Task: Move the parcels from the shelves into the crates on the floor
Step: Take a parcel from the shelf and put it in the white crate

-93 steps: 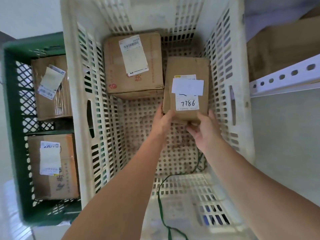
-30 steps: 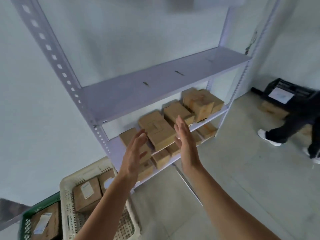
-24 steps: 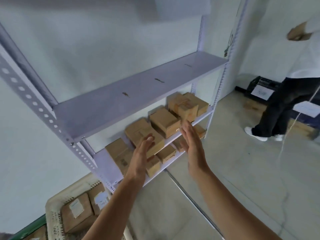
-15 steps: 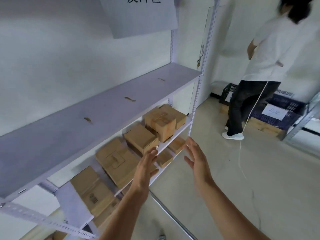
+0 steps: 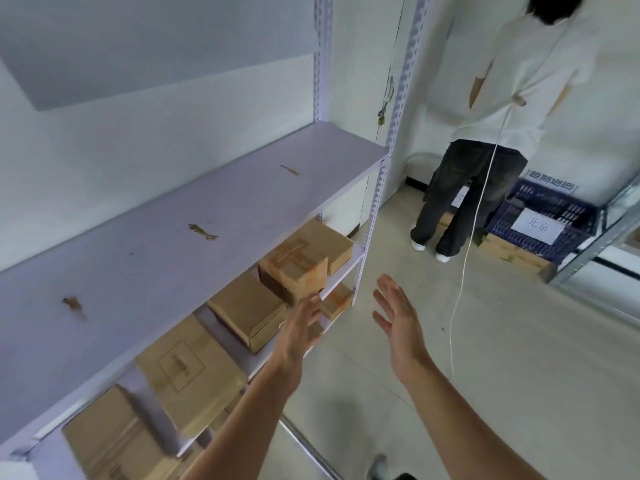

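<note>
Now both hands are up in front of the shelf rack. The left hand (image 5: 299, 327) has straight fingers and holds nothing. Its fingertips are right at the near bottom corner of a small parcel (image 5: 294, 271), but it is too blurry to tell if they touch. The right hand (image 5: 398, 317) is open too, with its fingers spread. It is out in the air past the rack's front edge, at 3 o'clock of the left hand, with a gap between them.

The small parcel sits at the front edge of the lower shelf (image 5: 347, 270), one corner poking toward the hands. A wider parcel (image 5: 327, 242) is just behind it at 1 o'clock. More parcels line this shelf toward 7 o'clock: a flat one (image 5: 247, 308), a big one with a square mark (image 5: 187, 372) and one in the bottom corner (image 5: 110, 441). A little parcel (image 5: 337, 301) lies lower down, under the shelf edge.

The top board (image 5: 173, 244) hangs over the parcels at 10 o'clock. The front post (image 5: 375, 188) stands at 12 o'clock of the right hand.

The floor (image 5: 519, 358) spreads wide toward 3 o'clock. A white cord (image 5: 467, 254) hangs down over it. Another person (image 5: 485, 150) stands at 1 o'clock, well apart, beside a blue crate (image 5: 554, 209) with a white paper on it.
</note>
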Demonstrator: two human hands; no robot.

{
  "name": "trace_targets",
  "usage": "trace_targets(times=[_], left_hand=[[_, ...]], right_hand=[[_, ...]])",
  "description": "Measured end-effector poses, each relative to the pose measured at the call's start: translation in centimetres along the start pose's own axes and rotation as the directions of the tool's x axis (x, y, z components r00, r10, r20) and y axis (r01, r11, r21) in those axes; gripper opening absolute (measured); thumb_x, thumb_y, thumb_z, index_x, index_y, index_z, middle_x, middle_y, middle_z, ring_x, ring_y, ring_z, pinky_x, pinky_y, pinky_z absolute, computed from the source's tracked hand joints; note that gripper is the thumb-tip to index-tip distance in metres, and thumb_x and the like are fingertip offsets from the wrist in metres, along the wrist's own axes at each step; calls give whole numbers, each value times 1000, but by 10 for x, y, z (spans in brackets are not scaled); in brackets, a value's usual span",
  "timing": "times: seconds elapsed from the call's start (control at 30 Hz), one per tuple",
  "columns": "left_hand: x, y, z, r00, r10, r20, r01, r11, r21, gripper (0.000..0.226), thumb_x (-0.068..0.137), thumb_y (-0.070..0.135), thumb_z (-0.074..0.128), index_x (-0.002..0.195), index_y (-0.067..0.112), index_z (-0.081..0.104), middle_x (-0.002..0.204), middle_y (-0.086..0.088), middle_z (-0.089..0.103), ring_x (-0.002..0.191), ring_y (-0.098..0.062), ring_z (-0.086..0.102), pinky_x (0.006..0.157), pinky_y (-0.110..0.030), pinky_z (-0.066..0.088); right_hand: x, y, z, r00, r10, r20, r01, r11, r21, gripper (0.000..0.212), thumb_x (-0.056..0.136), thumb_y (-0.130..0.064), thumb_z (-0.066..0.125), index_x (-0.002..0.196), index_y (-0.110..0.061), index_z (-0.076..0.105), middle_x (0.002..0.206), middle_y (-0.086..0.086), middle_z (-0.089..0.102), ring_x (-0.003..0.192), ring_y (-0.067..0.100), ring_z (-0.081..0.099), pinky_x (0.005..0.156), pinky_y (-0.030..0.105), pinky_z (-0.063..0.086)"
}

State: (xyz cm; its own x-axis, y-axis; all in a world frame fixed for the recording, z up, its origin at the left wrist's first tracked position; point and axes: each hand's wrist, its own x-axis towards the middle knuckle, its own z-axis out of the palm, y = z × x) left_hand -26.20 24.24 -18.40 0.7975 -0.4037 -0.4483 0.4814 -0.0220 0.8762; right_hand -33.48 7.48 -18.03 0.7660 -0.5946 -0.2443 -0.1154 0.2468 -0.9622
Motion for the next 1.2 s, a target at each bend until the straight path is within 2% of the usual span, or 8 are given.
trace_targets(times=[0.13,0.33,0.43,0.5,0.63,0.77,1.03,1.2], left_hand=[[47,5,27,1000,-6,-28,7,999,41,44,111,46,48,147,22,60,150,4,59,136,-12,56,114,-43,47],[129,18,101,988,-67,-142,71,997,26,65,99,58,59,148,15,58,147,-9,62,137,-27,58,117,-50,46],[163,28,148,967,-103,-232,96,995,-40,39,107,47,56,134,20,64,140,-3,63,129,-17,60,105,-41,49],[184,33,176,952,-124,-279,103,991,-91,23,108,42,56,116,24,67,134,-1,65,127,-18,60,114,-50,48],[218,35,212,932,-131,-338,93,987,-128,24,102,51,57,102,29,68,123,2,65,124,-21,60,116,-53,45],[243,32,223,919,-141,-369,99,986,-131,23,102,54,58,111,35,67,132,8,64,129,-15,59,117,-51,44],[307,20,207,862,-251,-441,152,957,-249,37,110,47,51,133,21,63,145,-2,60,137,-22,54,119,-52,42],[352,14,187,848,-260,-461,159,956,-247,40,108,50,53,138,24,59,150,-2,55,136,-19,52,108,-43,41]], right_hand=[[61,-5,-13,999,32,38,-32,999,-3,32,112,-46,41,140,-38,56,151,-12,58,142,8,53,121,42,42],[173,-17,-54,987,87,132,-85,996,-25,45,112,-45,40,153,-30,51,155,-10,54,137,4,53,122,41,40],[222,-25,-80,970,137,203,-125,990,-68,46,114,-44,37,156,-29,48,157,-10,52,139,5,51,123,41,39],[249,-31,-96,955,162,247,-142,985,-96,48,114,-44,37,157,-28,46,158,-10,51,142,7,49,124,42,38],[298,-38,-116,935,190,300,-154,978,-140,50,113,-45,39,158,-26,46,156,-10,52,142,7,49,125,43,37],[333,-36,-119,915,231,331,-185,969,-165,50,112,-45,41,157,-26,48,157,-10,52,144,7,48,124,42,38],[405,-15,-101,879,319,354,-222,931,-288,45,112,-45,42,153,-28,51,145,-14,58,136,3,53,119,38,41],[452,2,-82,852,367,374,-223,899,-376,45,112,-42,45,155,-29,50,153,-13,52,140,6,49,120,38,40]])
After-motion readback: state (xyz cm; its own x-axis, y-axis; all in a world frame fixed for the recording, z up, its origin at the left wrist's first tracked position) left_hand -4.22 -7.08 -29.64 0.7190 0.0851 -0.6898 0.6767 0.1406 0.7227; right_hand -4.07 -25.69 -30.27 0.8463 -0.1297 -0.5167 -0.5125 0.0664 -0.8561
